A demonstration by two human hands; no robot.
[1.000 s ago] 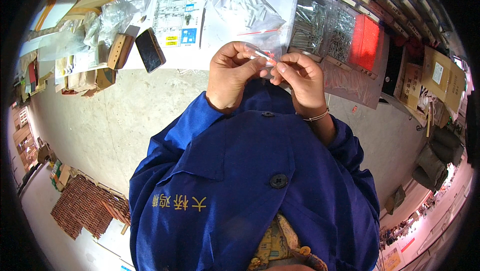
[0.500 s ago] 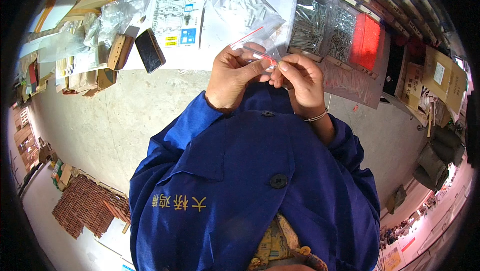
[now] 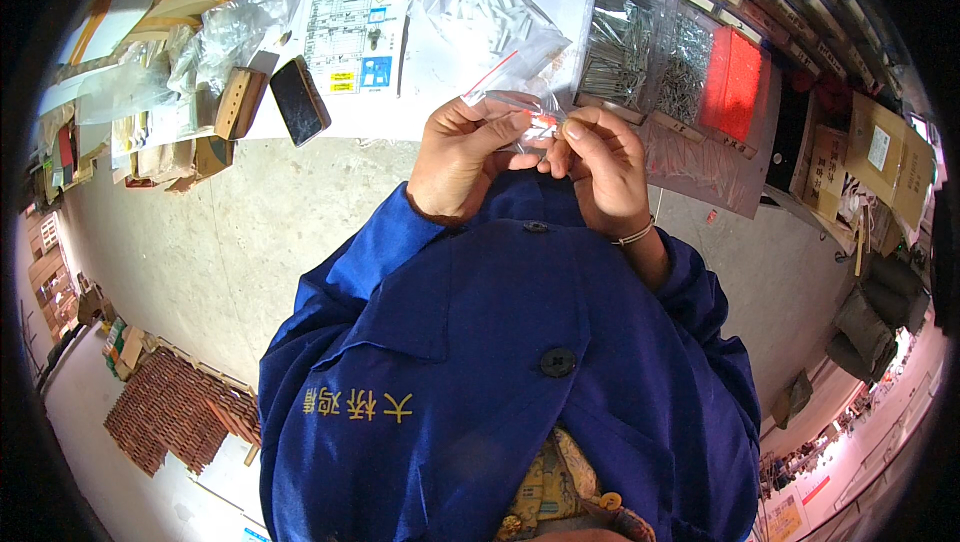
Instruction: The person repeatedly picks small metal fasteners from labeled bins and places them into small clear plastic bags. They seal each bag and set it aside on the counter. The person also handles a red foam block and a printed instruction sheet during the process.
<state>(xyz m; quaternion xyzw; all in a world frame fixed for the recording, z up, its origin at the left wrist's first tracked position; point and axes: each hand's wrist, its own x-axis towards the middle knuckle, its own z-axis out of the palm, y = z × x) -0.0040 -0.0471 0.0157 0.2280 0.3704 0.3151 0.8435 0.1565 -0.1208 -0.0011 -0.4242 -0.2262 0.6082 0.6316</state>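
Your L hand (image 3: 462, 157) has the baggie (image 3: 538, 75), clear plastic, pinched btwn thumb & fingers: thumb laid along the near side, fingers curled behind. Over comes your R hand (image 3: 603, 162), thumb & forefinger nipped tog. on its right side, other fingers tucked in. So baggie's right there btwn your two hands, both on it, and in the gap sit the bits (image 3: 542, 124), small, red & white, too tiny to say what exactly. Up top the red strip (image 3: 493, 74) slants away, just above your L fingers. Bracelet (image 3: 635, 234) on your R wrist, blue jacket (image 3: 450, 292) below both hands.

Straight beyond your hands, big bag (image 3: 490, 10), see-thru, loaded w/ white pcs! Out past your R hand, three bins side by side: long-pin bin (image 3: 613, 47) nearest, short-pin bin (image 3: 684, 67) next, red bin (image 3: 731, 82) furthest right, packed w/ red pcs. Swing to the other flank: sheet (image 3: 352, 27) lies up & left of your L hand, printed; phone (image 3: 300, 102) further left, dark face up, then block (image 3: 241, 104), wood w/ holes, just beside it. Crumpled plastic (image 3: 225, 42) up past that, well apart from your L hand.
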